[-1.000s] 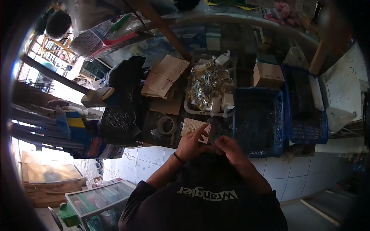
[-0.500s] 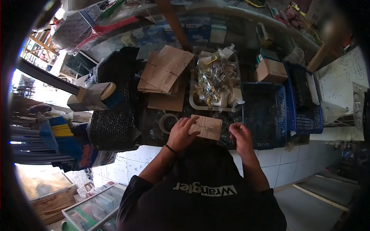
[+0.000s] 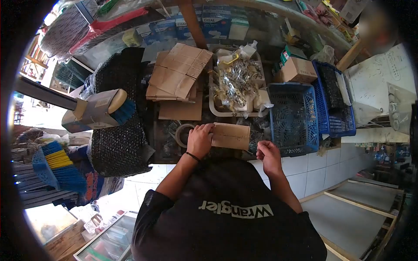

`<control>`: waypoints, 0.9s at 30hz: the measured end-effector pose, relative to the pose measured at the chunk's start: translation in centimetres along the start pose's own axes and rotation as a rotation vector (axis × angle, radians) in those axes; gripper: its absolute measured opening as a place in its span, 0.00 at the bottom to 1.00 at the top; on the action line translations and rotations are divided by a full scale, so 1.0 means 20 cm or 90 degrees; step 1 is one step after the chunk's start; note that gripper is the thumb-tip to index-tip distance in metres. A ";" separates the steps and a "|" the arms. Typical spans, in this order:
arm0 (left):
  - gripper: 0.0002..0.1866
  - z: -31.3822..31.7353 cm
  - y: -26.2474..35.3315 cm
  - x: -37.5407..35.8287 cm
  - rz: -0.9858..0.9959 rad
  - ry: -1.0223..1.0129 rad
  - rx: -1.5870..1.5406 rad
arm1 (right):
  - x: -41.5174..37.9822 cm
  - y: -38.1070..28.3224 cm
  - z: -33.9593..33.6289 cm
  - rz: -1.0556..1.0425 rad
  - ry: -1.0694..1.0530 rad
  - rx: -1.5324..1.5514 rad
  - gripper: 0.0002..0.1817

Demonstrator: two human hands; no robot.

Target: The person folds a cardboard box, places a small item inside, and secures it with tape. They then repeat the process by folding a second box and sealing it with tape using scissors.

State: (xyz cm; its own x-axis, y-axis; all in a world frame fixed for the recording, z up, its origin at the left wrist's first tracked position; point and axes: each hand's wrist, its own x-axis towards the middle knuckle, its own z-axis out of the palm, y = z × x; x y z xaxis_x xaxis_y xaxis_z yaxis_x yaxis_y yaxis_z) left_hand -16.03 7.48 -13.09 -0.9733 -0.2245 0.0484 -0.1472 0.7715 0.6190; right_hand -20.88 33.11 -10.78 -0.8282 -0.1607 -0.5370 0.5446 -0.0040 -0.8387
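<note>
A small brown cardboard piece (image 3: 231, 136) lies flat in front of the body, with a row of small dark marks across it. My left hand (image 3: 200, 140) grips its left edge, fingers closed over the corner. Just off its right side, my right hand (image 3: 268, 155) is closed in a pinch near a thin dark item too small to name. A roll of tape (image 3: 183, 134) sits beside my left hand. Beyond the cardboard stands a white tray (image 3: 216, 112) of clear bags with metallic and gold-coloured pieces.
Stacked cardboard sheets (image 3: 179, 74) lie back left. A blue basket (image 3: 314, 119) is at the right, a second blue basket (image 3: 348, 126) beyond it. A small carton (image 3: 300, 71) stands behind them. At the left are a brush (image 3: 96, 108) and black bubble wrap (image 3: 119, 145).
My left hand has shifted from over the cardboard to its left edge. The cardboard now shows a smoother face. My right hand stays pinched, slightly lower.
</note>
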 end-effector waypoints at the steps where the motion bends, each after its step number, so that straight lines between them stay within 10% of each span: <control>1: 0.15 0.01 0.00 0.00 -0.017 -0.012 -0.016 | 0.00 0.01 -0.01 0.006 -0.003 -0.005 0.08; 12: 0.13 0.00 0.00 0.04 -0.072 -0.025 -0.101 | 0.06 0.06 0.07 -0.032 0.032 -0.035 0.09; 27: 0.43 0.13 0.09 0.09 0.315 -0.026 -0.046 | 0.11 0.15 0.07 -0.146 0.097 -0.137 0.08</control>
State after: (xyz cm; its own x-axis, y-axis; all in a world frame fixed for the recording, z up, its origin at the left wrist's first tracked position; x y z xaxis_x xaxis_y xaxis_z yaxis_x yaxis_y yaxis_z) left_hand -18.54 10.02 -14.02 -0.9295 0.1826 0.3204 0.3453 0.7361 0.5822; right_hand -20.77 31.35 -14.37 -0.9449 -0.0309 -0.3260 0.3148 0.1885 -0.9303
